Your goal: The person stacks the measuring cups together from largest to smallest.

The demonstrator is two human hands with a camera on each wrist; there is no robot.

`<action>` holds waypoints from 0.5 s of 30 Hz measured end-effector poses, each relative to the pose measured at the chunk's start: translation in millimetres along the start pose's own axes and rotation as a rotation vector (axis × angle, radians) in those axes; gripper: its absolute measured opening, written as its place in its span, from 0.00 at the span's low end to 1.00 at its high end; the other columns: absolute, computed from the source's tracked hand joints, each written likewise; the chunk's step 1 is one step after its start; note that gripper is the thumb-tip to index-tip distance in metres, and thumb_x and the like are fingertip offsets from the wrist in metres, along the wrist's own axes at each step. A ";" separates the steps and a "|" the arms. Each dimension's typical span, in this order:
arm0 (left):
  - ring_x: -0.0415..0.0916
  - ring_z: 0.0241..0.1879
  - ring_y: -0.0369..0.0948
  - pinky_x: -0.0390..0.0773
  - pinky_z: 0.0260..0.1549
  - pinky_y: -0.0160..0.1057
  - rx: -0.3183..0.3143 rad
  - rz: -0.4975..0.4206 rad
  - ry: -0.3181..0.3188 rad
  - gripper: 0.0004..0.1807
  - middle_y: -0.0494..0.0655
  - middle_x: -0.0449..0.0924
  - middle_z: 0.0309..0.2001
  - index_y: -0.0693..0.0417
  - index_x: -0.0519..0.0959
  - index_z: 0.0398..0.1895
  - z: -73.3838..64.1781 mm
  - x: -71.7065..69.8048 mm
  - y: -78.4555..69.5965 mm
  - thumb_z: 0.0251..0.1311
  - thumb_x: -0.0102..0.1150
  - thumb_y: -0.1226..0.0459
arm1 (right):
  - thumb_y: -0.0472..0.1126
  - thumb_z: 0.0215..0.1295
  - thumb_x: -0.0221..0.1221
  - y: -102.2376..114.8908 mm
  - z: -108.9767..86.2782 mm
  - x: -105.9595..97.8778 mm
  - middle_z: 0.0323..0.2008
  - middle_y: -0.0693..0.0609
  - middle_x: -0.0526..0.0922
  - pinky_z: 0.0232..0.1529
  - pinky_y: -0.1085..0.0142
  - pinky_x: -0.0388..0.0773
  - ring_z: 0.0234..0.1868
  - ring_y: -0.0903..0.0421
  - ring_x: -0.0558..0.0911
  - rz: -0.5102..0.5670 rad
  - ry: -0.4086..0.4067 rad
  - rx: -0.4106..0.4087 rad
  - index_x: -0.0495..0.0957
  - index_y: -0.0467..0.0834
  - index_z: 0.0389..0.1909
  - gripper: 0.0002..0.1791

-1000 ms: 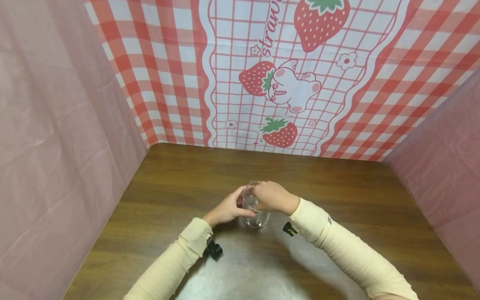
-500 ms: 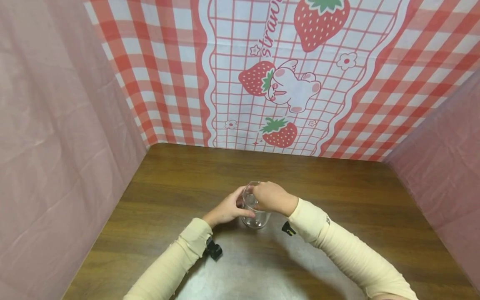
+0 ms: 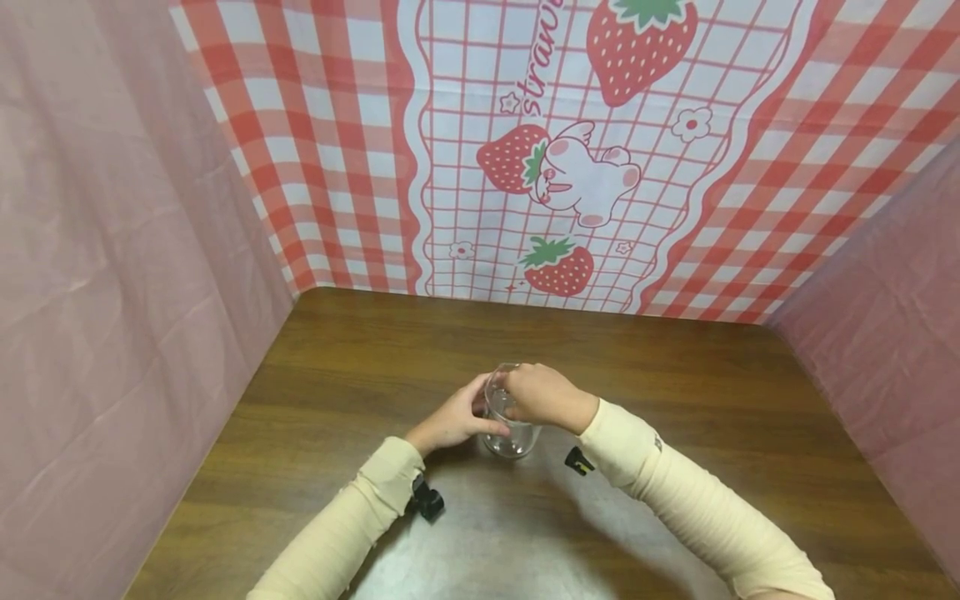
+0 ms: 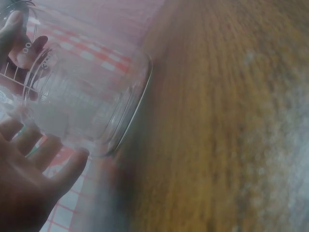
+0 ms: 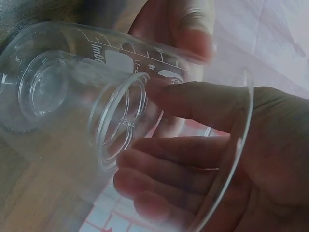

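A large clear glass beaker (image 3: 510,447) with white markings stands near the middle of the table. My left hand (image 3: 453,417) grips it from the left, thumb on the near side and fingers behind. Inside it sits a smaller clear beaker (image 5: 72,89), its base close to the large beaker's bottom; overlapping rims make further nested glass hard to tell. My right hand (image 3: 546,395) reaches into the large beaker's mouth. In the right wrist view its thumb and nearly straight fingers are spread at opposite sides of the small beaker's rim; whether they touch it is unclear.
The brown wooden table (image 3: 360,350) reflects light at its front. A red checked strawberry cloth (image 3: 480,208) hangs behind it, and pink curtains (image 3: 97,292) stand at both sides. Black wrist camera mounts (image 3: 427,500) stick out from the cream sleeves (image 3: 697,492).
The small beaker appears slightly lower inside the large one, and my right fingers look a little more spread. My left hand and the large beaker stay in place.
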State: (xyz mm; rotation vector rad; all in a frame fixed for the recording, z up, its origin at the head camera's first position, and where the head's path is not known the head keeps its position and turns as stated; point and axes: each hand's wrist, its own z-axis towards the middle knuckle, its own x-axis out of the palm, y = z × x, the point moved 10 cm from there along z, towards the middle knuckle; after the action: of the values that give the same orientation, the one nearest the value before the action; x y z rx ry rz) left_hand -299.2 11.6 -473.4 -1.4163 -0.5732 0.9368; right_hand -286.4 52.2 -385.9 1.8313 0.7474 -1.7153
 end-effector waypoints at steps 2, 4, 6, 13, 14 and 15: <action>0.69 0.65 0.58 0.73 0.65 0.48 0.004 0.003 0.002 0.50 0.63 0.64 0.70 0.62 0.53 0.74 -0.5 0.3 -0.7 0.50 0.72 0.68 | 0.42 0.50 0.70 0.6 -0.8 -1.5 0.36 0.48 0.87 0.39 0.57 0.85 0.35 0.50 0.85 0.027 -0.014 -0.022 0.83 0.40 0.39 0.16; 0.70 0.64 0.58 0.74 0.64 0.47 0.002 0.002 0.002 0.50 0.63 0.63 0.70 0.62 0.53 0.74 -1.0 0.6 -1.3 0.50 0.72 0.68 | 0.42 0.50 0.70 0.4 -1.3 -2.2 0.35 0.48 0.87 0.38 0.58 0.85 0.35 0.51 0.85 0.051 -0.024 -0.038 0.83 0.40 0.37 0.14; 0.71 0.64 0.59 0.75 0.63 0.46 0.006 0.000 0.004 0.50 0.64 0.63 0.69 0.63 0.53 0.73 -1.4 0.9 -2.5 0.50 0.72 0.68 | 0.41 0.50 0.69 -0.1 -1.5 -2.4 0.33 0.48 0.87 0.36 0.60 0.85 0.33 0.53 0.85 0.074 -0.029 -0.049 0.83 0.41 0.35 0.12; 0.71 0.64 0.57 0.74 0.64 0.46 -0.001 -0.003 -0.003 0.49 0.63 0.65 0.69 0.62 0.54 0.73 -0.9 0.4 -2.0 0.50 0.71 0.69 | 0.41 0.52 0.68 -3.3 -2.1 -5.3 0.32 0.47 0.88 0.34 0.62 0.85 0.30 0.53 0.85 0.148 -0.041 -0.049 0.84 0.41 0.33 0.10; 0.70 0.64 0.57 0.73 0.65 0.47 -0.001 0.000 -0.003 0.49 0.62 0.65 0.69 0.62 0.54 0.73 -0.8 0.4 -2.0 0.50 0.71 0.69 | 0.41 0.52 0.68 -3.8 -2.3 -5.8 0.32 0.48 0.88 0.34 0.62 0.85 0.30 0.54 0.84 0.157 -0.043 -0.047 0.84 0.41 0.33 0.09; 0.70 0.65 0.57 0.73 0.65 0.48 0.000 0.003 -0.002 0.49 0.62 0.65 0.69 0.62 0.54 0.74 -0.8 0.4 -2.2 0.51 0.71 0.69 | 0.40 0.53 0.68 -4.2 -2.4 -6.4 0.32 0.48 0.88 0.32 0.64 0.84 0.28 0.55 0.83 0.167 -0.047 -0.046 0.84 0.41 0.32 0.08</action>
State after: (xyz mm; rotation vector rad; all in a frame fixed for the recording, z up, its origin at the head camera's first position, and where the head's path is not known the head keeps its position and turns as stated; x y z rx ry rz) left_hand -297.9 11.7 -471.4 -1.4166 -0.5731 0.9404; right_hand -287.9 56.6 -379.3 1.7638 0.5924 -1.6154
